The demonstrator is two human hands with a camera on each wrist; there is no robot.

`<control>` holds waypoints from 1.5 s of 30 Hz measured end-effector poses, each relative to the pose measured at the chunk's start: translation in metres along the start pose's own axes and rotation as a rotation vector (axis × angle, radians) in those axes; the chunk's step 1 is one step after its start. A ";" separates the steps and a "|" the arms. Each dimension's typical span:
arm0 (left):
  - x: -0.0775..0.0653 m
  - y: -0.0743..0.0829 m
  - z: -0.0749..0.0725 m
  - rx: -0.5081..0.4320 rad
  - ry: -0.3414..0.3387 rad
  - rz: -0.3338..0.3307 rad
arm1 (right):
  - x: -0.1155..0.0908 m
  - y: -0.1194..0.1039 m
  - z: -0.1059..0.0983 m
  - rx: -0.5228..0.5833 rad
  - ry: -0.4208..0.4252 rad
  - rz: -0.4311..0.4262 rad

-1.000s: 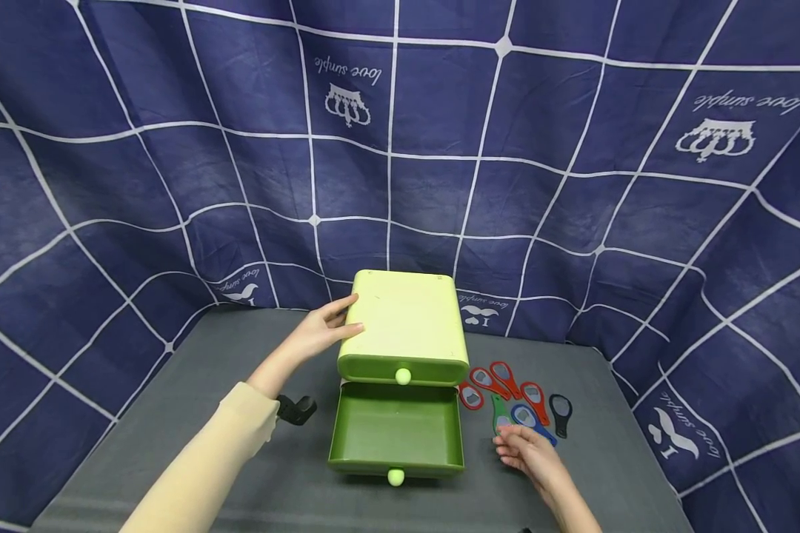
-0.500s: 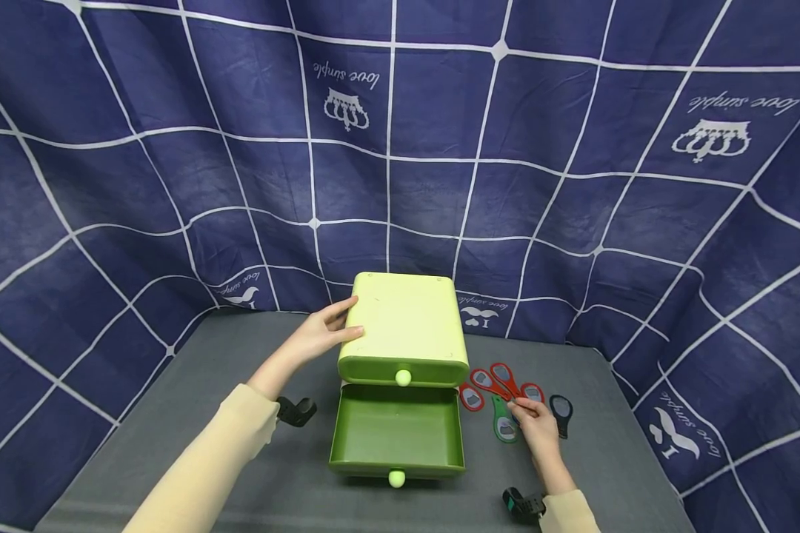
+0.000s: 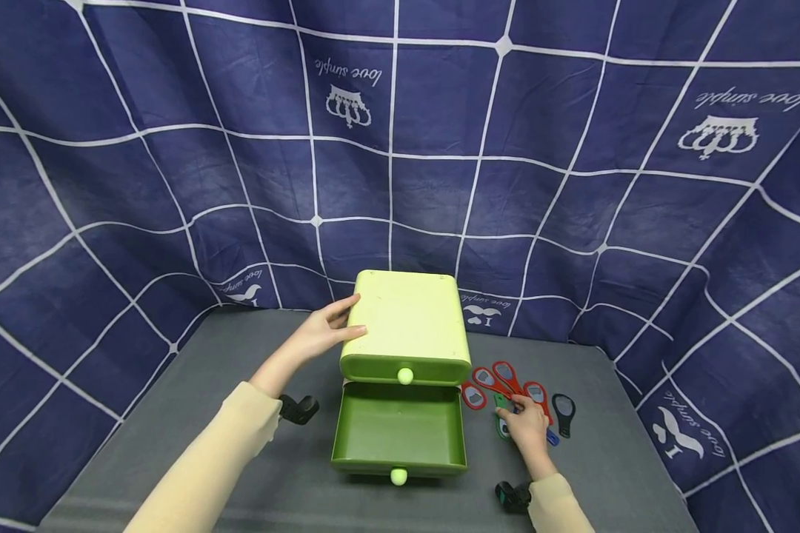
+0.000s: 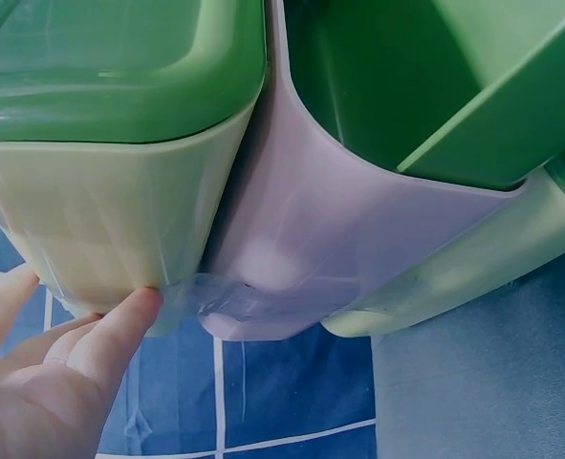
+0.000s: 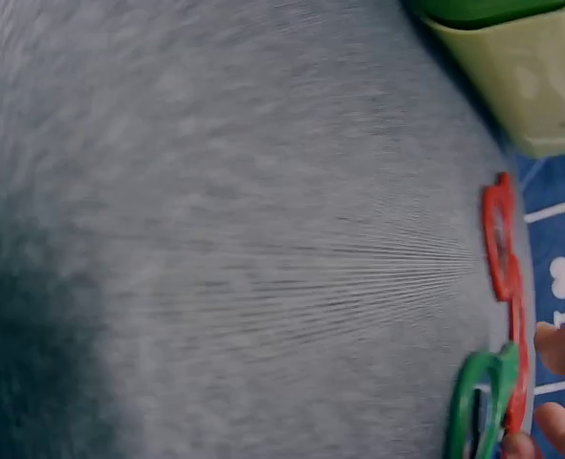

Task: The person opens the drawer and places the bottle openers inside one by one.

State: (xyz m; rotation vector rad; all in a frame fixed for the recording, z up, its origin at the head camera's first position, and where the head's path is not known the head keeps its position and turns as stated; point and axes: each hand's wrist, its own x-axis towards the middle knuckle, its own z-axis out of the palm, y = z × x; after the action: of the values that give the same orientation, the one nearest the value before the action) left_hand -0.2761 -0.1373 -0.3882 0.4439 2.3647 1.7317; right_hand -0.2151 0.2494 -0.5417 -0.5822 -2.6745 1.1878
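Note:
My left hand (image 3: 316, 337) rests against the left side of a pale yellow drawer box (image 3: 410, 314) with green drawers. Its thumb lies at the top edge, and the left wrist view shows fingertips (image 4: 146, 301) against the outer wall. Below the top drawer, a green drawer (image 3: 398, 469) is pulled out, with nothing visible inside. My right hand (image 3: 528, 429) is low over several flat, oval-headed plastic things resembling bottle openers. Its fingers are apart beside the green opener (image 3: 499, 403) and hide most of the blue opener (image 3: 552, 438); whether they touch these is unclear.
Several red openers (image 3: 474, 396) lie right of the drawer box, with a black opener (image 3: 564, 413) farther right. A blue checked curtain (image 3: 440, 192) hangs behind the grey tabletop (image 3: 253, 474). Dark wrist cameras (image 3: 513, 497) sit at both wrists.
My right hand first reached forward from near the green opener to the red ones, then came slightly back and left. The green opener shifted slightly. My left hand stays at the drawer box.

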 end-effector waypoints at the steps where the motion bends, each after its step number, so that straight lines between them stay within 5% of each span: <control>1: 0.000 0.000 0.000 -0.004 0.000 -0.001 | 0.000 0.000 0.002 -0.019 0.008 -0.007; 20: 0.000 0.002 0.001 0.011 0.003 -0.013 | -0.008 -0.001 0.010 -0.168 0.032 -0.054; 31: -0.001 0.004 -0.001 0.015 -0.001 -0.022 | -0.018 -0.002 0.006 -0.165 0.004 0.010; 39: -0.001 0.004 -0.001 -0.007 0.000 -0.029 | -0.021 0.000 -0.003 -0.186 -0.035 -0.058; 45: -0.002 0.004 -0.001 -0.005 -0.004 -0.033 | -0.024 -0.002 -0.004 -0.157 -0.072 0.009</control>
State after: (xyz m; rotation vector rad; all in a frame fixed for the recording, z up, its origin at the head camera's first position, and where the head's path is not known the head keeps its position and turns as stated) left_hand -0.2741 -0.1376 -0.3840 0.4051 2.3507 1.7213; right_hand -0.1922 0.2414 -0.5374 -0.5845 -2.8470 1.0262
